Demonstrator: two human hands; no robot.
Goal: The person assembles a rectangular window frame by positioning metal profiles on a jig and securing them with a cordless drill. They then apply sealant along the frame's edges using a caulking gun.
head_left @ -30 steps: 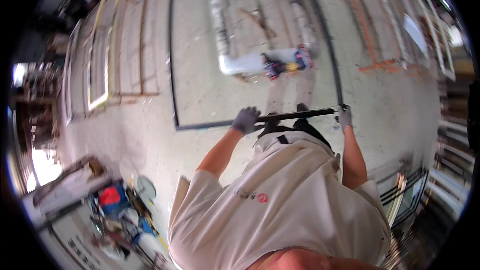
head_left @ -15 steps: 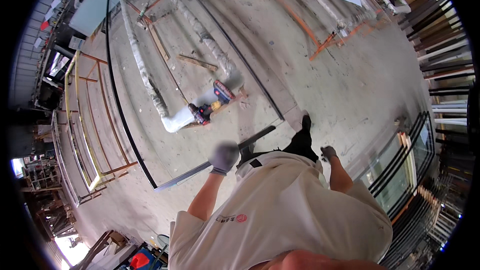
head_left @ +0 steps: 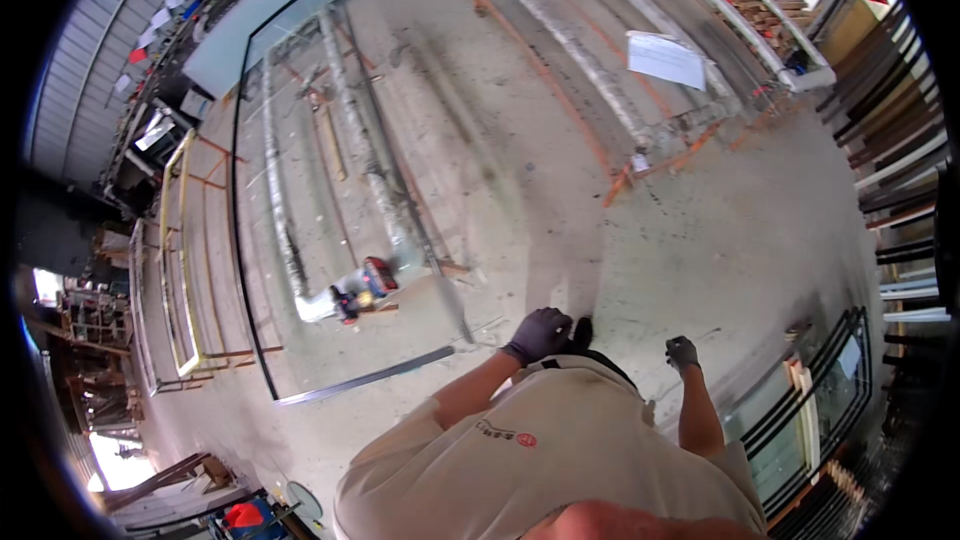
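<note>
A: Anything in the hands?

B: Nothing visible in the left hand [head_left: 541, 335], just ahead of the shirt [head_left: 560, 430], with fingers bent. Likewise for the right hand [head_left: 682, 352], held out to the side, well apart from the left. Impossible to tell whether clenched or loose, with both palms hidden from above.

A: Why gloved?

B: Probably against sharp edges.

A: And the frame [head_left: 240, 240]?

B: Ahead and to the left, laid out long around the rails [head_left: 287, 230]. Near the left hand only at the end of the closest bar [head_left: 370, 378], without touching.

A: Why wrap the rails?

B: Likely as padding, to spare whatever gets laid there from scratches.

A: What about the drill [head_left: 362, 293]?

B: Set down at the near end of the rails, inside the frame's outline (battery [head_left: 380, 277] to the right), presumably for easy reach.

A: Beyond the right hand?

B: Black-edged panes [head_left: 835, 390], stood in a row, with pale strips [head_left: 803, 410] among them, perhaps as spacers.
</note>
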